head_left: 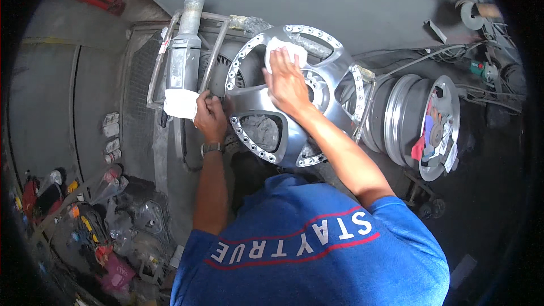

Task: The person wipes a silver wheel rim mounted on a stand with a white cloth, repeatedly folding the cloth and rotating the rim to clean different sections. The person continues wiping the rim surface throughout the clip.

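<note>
1. Pressing on a white cloth (286, 50), the fingers of the right hand (287, 86) lie straight and near one another, flat over it rather than wrapped around it.
2. Beneath that cloth is the silver spoked wheel (324, 89), its face turned up to view in front of the person; the cloth covers part of that face, above and left of the wheel's hub.
3. At the wheel's left edge, the left hand (209, 116) has its fingers curled beside a white piece (180, 103) of cloth or paper; whether they grip it, I cannot tell. A watch (212, 147) circles that wrist.
4. Left of the wheel, a grey metal column (186, 59) reaches down to the white piece, with a metal frame (217, 55) about it.
5. Right of the wheel, silver rims (403, 113) sit side by side; the outermost holds coloured scraps (429, 123).
6. Below the wheel spreads the person's blue shirt (317, 272), with red stripes and white lettering.
7. Well apart from the wheel, a pink bag (117, 272) lies among clutter to the lower left, and a green tool (479, 68) is at the far right.
</note>
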`<state>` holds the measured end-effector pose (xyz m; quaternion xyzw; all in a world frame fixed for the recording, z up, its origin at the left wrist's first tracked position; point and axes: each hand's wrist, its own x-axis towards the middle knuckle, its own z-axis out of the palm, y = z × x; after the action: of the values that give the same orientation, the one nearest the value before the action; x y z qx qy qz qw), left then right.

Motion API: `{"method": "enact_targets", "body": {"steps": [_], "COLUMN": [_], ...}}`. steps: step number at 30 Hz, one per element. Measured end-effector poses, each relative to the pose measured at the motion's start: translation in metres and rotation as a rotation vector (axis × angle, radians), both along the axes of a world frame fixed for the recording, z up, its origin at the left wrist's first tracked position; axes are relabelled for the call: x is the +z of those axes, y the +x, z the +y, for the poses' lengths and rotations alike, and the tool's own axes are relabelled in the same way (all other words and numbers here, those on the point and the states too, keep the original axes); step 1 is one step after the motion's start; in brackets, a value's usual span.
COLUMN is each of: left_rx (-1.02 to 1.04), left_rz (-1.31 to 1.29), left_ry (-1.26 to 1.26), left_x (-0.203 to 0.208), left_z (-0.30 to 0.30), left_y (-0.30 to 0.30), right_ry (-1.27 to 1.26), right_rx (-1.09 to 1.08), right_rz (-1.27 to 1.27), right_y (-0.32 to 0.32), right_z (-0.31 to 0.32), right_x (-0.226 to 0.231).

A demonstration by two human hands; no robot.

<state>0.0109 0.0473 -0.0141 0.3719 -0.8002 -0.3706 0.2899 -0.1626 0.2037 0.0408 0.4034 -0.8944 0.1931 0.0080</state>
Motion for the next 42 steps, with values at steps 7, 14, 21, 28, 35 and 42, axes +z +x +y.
{"method": "enact_targets", "body": {"steps": [7, 14, 21, 28, 35, 42], "left_rx": [0.04, 0.03, 0.048, 0.028, 0.058, 0.046], "left_rz": [0.029, 0.016, 0.006, -0.006, -0.036, -0.05], "left_ry": [-0.032, -0.057, -0.065, -0.04, -0.015, 0.002], "left_x": [-0.011, -0.009, -0.017, -0.007, -0.012, -0.004], "left_z": [0.0, 0.001, -0.003, 0.0, -0.001, 0.001], "left_y": [0.003, -0.002, 0.004, -0.003, 0.002, 0.0], "right_ry": [0.015, 0.068, 0.149, 0.066, 0.282, 0.21], "right_rx": [-0.04, -0.132, -0.042, -0.26, 0.077, -0.132], "right_rz": [-0.083, -0.015, -0.008, -0.137, 0.023, 0.019], "right_y": [-0.005, 0.0, -0.036, -0.07, 0.019, -0.009], "right_z": [0.06, 0.057, 0.122, 0.15, 0.172, 0.116], "right_x": [0.002, 0.0, 0.011, 0.002, 0.032, 0.013]}}
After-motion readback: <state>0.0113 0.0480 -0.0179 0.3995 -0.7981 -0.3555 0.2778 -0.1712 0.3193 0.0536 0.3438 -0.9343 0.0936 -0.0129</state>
